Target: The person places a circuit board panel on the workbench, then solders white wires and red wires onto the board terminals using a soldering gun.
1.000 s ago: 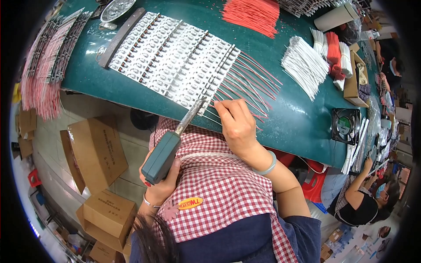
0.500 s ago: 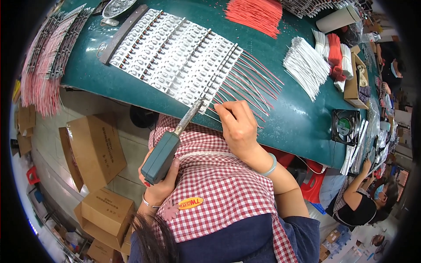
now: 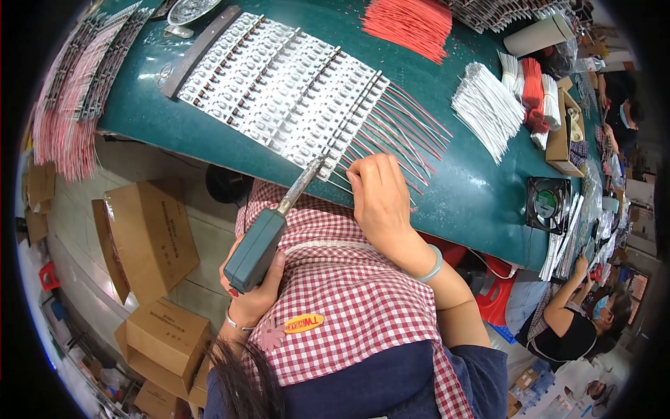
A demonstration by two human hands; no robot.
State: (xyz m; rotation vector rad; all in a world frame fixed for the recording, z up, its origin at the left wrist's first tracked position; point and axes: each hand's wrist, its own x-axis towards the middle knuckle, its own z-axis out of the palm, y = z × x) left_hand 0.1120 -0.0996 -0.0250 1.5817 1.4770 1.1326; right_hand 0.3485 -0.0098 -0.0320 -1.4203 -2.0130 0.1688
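Observation:
A green soldering gun (image 3: 257, 246) is gripped in my left hand (image 3: 259, 288). Its metal tip touches or nearly touches the near corner of a white panel of small circuit boards (image 3: 279, 91). Beside that corner, my right hand (image 3: 380, 195) is closed in a pinch, apparently on a thin wire (image 3: 341, 169); the fingers partly hide it. Red and white wires (image 3: 412, 133) fan out from the panel's right edge, past my right hand. A dark bar (image 3: 202, 52) lies along the panel's left edge.
Loose red wires (image 3: 408, 28) and white wires (image 3: 488, 108) lie on the green table (image 3: 481, 202). Finished-looking wired strips (image 3: 84, 91) hang at the left edge. A small fan (image 3: 548, 204) stands at right. Cardboard boxes (image 3: 150, 237) sit on the floor. A co-worker (image 3: 576, 321) sits at right.
My right hand has turned slightly more upright, its fingertips shifting a little right and down from the panel's corner. The soldering gun stays almost in place.

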